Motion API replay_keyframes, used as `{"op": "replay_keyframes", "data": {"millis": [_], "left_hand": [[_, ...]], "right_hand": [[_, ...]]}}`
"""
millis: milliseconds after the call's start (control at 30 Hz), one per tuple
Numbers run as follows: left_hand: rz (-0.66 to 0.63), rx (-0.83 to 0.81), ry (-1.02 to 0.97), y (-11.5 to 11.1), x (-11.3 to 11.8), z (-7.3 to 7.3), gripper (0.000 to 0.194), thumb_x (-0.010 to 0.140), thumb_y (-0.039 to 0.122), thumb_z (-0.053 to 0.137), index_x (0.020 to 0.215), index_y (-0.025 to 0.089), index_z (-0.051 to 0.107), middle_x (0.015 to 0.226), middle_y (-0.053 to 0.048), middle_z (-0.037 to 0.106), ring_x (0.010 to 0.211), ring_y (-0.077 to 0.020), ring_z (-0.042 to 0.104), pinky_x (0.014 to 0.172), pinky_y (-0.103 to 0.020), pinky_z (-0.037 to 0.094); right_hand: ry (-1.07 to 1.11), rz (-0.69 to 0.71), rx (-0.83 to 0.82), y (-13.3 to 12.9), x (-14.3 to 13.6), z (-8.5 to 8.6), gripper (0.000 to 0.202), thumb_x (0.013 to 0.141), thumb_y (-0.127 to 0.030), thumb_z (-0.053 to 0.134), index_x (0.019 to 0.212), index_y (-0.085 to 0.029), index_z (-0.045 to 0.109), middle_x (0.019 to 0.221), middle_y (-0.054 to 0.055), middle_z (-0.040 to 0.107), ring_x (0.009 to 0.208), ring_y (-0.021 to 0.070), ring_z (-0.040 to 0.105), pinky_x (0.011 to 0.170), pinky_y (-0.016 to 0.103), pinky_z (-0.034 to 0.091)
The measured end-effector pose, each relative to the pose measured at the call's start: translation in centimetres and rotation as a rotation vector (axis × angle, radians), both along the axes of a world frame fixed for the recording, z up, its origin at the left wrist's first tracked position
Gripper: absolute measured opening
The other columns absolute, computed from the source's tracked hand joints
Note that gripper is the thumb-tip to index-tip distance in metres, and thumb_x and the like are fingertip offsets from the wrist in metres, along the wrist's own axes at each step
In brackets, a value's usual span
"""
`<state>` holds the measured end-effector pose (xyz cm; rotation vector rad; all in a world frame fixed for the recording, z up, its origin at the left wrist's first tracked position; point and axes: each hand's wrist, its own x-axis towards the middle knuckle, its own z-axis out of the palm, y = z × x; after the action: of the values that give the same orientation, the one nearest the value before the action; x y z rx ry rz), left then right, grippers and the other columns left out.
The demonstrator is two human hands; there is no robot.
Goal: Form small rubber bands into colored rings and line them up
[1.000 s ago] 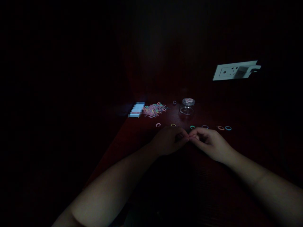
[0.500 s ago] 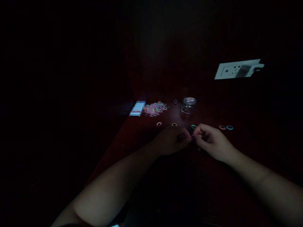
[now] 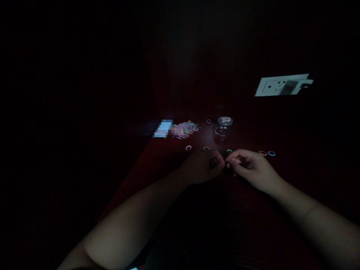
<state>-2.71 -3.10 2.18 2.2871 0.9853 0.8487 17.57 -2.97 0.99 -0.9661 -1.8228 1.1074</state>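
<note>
Dark reddish tabletop (image 3: 157, 159) beneath a thin little band (image 3: 225, 162), colour unclear, in the pinch of both hands (image 3: 201, 167) (image 3: 257, 168)

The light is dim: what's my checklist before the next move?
1. Left hand and right hand in view: ok.
2. Faint thin strand firmly gripped by fingers: cannot tell.
3. Blue ring-shaped band apart from right hand: ok.
4. Multicoloured pastel heap of bands apart from transparent round jar: ok.
5. Lighting over dark reddish tabletop: not ok, very dim.
</note>
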Motion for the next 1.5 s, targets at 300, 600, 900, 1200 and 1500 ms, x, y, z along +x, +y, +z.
{"op": "replay_keyframes", "data": {"millis": [300, 600, 900, 1200, 1500], "left_hand": [[0.053, 0.109, 0.101, 0.2, -0.2, 0.0, 0.009, 0.083, 0.023, 0.057, 0.083, 0.018, 0.064, 0.079, 0.000, 0.066, 0.073, -0.0125, 0.058, 0.068, -0.026, 0.045], [0.051, 0.155, 0.162, 0.2, -0.3, 0.2, 0.005, 0.080, 0.022, 0.059, 0.082, 0.019, 0.063, 0.079, 0.000, 0.067, 0.076, -0.0139, 0.059, 0.067, -0.027, 0.045], [0.042, 0.176, 0.176, 0.3, -0.4, 0.6, 0.008, 0.082, 0.022, 0.057, 0.084, 0.019, 0.064, 0.081, -0.001, 0.068, 0.078, -0.0142, 0.061, 0.071, -0.027, 0.047], [0.041, 0.080, 0.147, 0.2, -0.4, 0.4, 0.018, 0.082, 0.036, 0.066, 0.092, 0.020, 0.066, 0.088, 0.001, 0.073, 0.079, -0.0137, 0.065, 0.072, -0.028, 0.049], [0.050, 0.044, 0.170, 0.2, -0.1, 0.2, 0.020, 0.085, 0.036, 0.064, 0.094, 0.021, 0.071, 0.087, 0.000, 0.074, 0.074, -0.0128, 0.066, 0.068, -0.026, 0.049]], "right_hand": [[-0.081, -0.014, 0.059, 0.5, 0.7, -0.3, 0.013, 0.082, -0.030, 0.063, 0.084, -0.017, 0.062, 0.061, 0.000, 0.060, 0.053, 0.0116, 0.052, 0.050, 0.024, 0.040], [-0.134, 0.019, 0.067, 0.6, 0.7, -0.8, 0.013, 0.086, -0.031, 0.060, 0.082, -0.018, 0.059, 0.063, -0.002, 0.055, 0.055, 0.0110, 0.047, 0.050, 0.023, 0.037], [-0.239, 0.006, 0.147, 0.4, 0.9, -0.6, 0.015, 0.087, -0.033, 0.060, 0.083, -0.019, 0.063, 0.074, 0.002, 0.061, 0.067, 0.0152, 0.055, 0.062, 0.028, 0.046], [-0.250, -0.038, 0.140, 0.1, 0.8, -0.2, 0.022, 0.088, -0.039, 0.059, 0.083, -0.018, 0.067, 0.075, 0.004, 0.067, 0.067, 0.0166, 0.059, 0.061, 0.029, 0.048], [-0.071, -0.060, 0.108, 0.0, 0.4, -0.4, 0.019, 0.082, -0.037, 0.067, 0.083, -0.019, 0.068, 0.071, 0.002, 0.066, 0.064, 0.0150, 0.059, 0.060, 0.027, 0.049]]}}
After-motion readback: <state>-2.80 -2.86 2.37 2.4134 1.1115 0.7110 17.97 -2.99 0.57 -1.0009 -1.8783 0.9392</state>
